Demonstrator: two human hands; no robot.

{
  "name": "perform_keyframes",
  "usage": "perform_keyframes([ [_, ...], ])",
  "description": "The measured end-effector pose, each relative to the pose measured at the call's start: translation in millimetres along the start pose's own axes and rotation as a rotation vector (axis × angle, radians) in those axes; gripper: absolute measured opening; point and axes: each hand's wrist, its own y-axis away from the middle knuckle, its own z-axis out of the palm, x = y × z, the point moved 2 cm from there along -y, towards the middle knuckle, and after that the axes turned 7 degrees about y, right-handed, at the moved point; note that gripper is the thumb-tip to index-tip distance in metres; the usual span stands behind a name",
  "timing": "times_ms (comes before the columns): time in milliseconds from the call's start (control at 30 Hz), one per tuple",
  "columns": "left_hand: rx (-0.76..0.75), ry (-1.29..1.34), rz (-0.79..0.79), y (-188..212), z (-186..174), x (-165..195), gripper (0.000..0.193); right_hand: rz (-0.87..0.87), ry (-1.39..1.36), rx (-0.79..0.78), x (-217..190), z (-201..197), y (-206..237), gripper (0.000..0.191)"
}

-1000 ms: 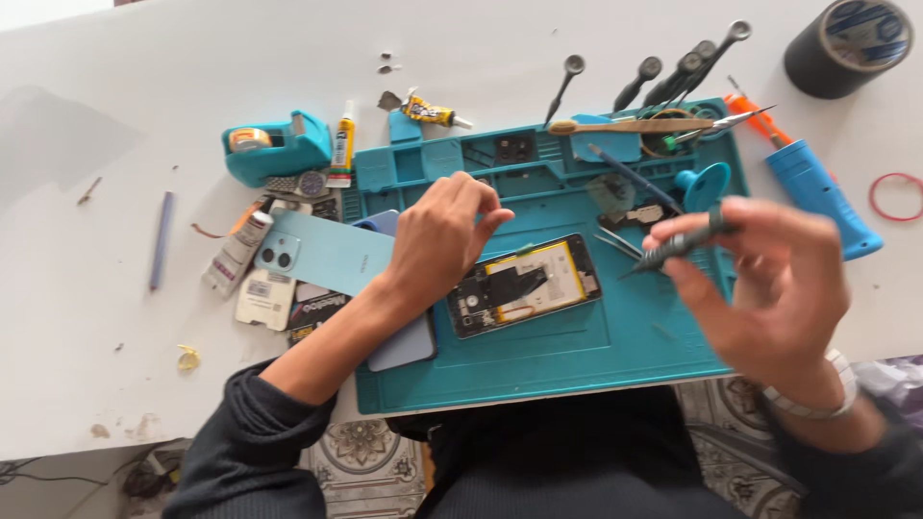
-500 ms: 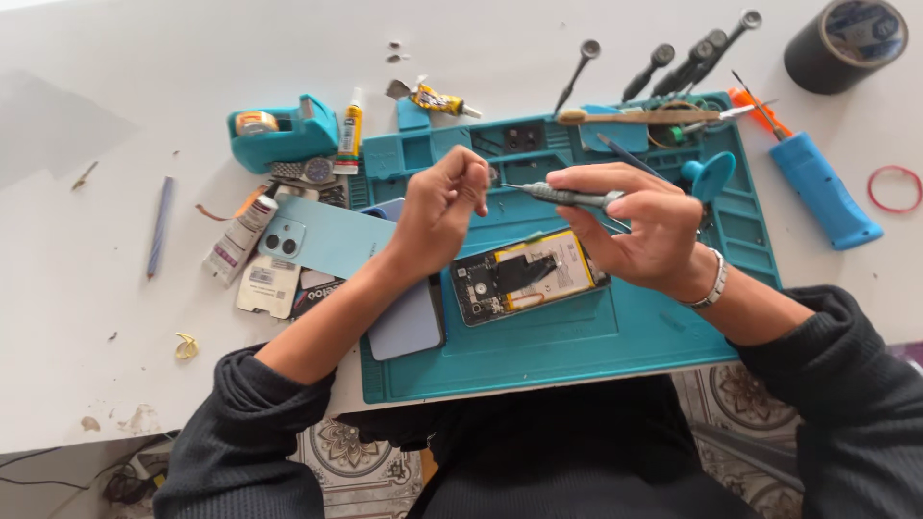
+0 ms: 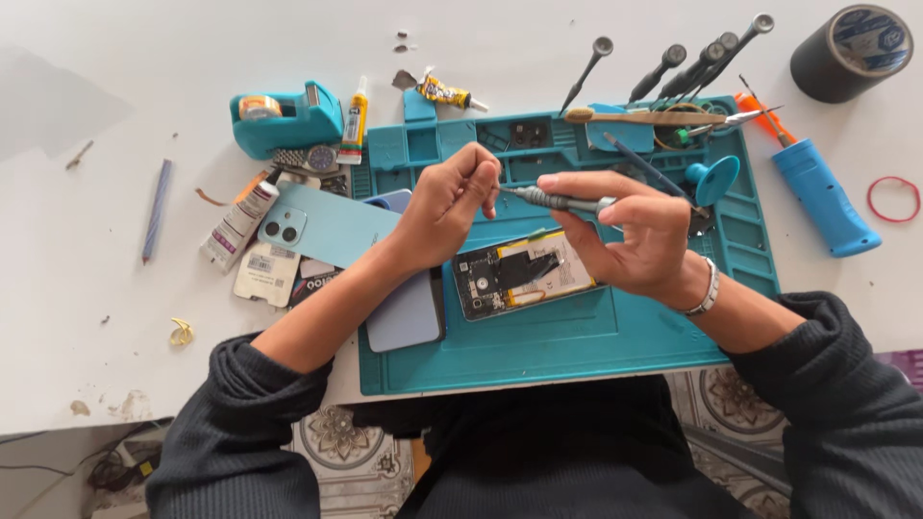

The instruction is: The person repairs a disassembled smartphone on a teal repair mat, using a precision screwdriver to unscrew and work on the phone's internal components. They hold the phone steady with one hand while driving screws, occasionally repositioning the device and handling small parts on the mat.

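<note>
My right hand (image 3: 635, 231) grips a slim grey screwdriver (image 3: 553, 200), its tip pointing left. My left hand (image 3: 452, 197) pinches at that tip with thumb and fingers closed. Both hands hover above an opened phone (image 3: 519, 274) with its board and yellow battery exposed. The phone lies on a teal repair mat (image 3: 577, 336).
A light blue phone back cover (image 3: 332, 223) and another phone (image 3: 404, 312) lie left of the mat. Behind are a teal tape dispenser (image 3: 284, 115), glue tubes (image 3: 356, 120), several screwdrivers (image 3: 673, 67), a blue handled tool (image 3: 822, 197), a black tape roll (image 3: 851, 53) and a red rubber band (image 3: 894, 199).
My right hand brought the screwdriver from the right side to the middle above the phone. My left hand lifted off the phone and closed on the screwdriver's tip.
</note>
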Motion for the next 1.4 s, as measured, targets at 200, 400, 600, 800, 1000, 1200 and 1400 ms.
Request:
perform_keyframes([
  [200,-0.016,-0.020,-0.011,-2,2,3,0.024,0.043,-0.016,0.002,2,-3,-1,0.051],
  [400,-0.036,0.023,-0.055,0,3,-3,0.024,0.137,-0.062,0.025,5,-15,3,0.049],
  [600,-0.006,0.025,-0.049,-4,0,-4,0.025,0.192,-0.066,0.072,9,-23,0,0.048],
  [800,-0.024,-0.041,-0.058,0,1,-4,0.027,0.234,-0.015,0.015,0,-6,5,0.033],
  [1000,-0.034,-0.075,-0.046,-1,-1,-7,0.027,0.225,0.021,0.001,0,-2,12,0.028],
  [1200,-0.050,-0.131,-0.045,-1,4,-6,0.029,0.209,0.015,0.034,-1,-5,17,0.024],
  [1400,-0.049,-0.163,-0.050,-1,5,-6,0.030,0.219,0.007,0.046,-1,-6,18,0.025],
])
